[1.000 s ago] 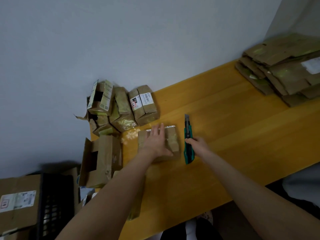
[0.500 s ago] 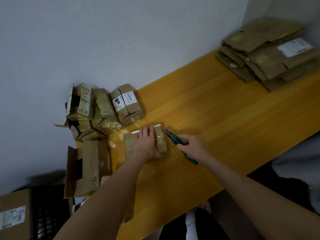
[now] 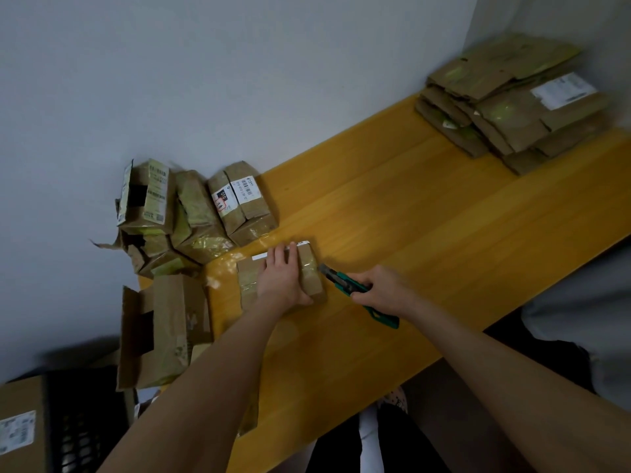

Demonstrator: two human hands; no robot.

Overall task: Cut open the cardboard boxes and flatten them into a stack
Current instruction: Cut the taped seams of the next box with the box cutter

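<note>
A small taped box (image 3: 311,272) lies flat on the yellow wooden table (image 3: 426,233), and everything else is placed from it. The left hand (image 3: 282,285) presses down on top of the taped box, palm flat, its 4 fingers straight and close together reaching toward the box's far edge, where a white label strip shows; the thumb lies along the near right corner.

Just right of the taped box, the right hand (image 3: 384,289) grips a green utility knife (image 3: 343,280), fingers curled tight round the handle. The knife's dark front end points at the box's right side and sits right at that edge; whether it touches the cardboard cannot be told. The handle's tail sticks out behind the hand, toward the person.

Beyond the taped box and to its left, a cluster of boxes (image 3: 239,203) leans against the grey wall (image 3: 239,80), some torn, 2 with printed labels. Left of the taped box and nearer the person, an opened box (image 3: 164,331) stands with its flaps loose. Far to the right of the taped box, at the table's far corner, rests the stack of flattened cardboard (image 3: 512,110). Well to the left and nearer than the taped box, below the table edge, are a black crate (image 3: 78,421) and a labelled carton (image 3: 20,428)
</note>
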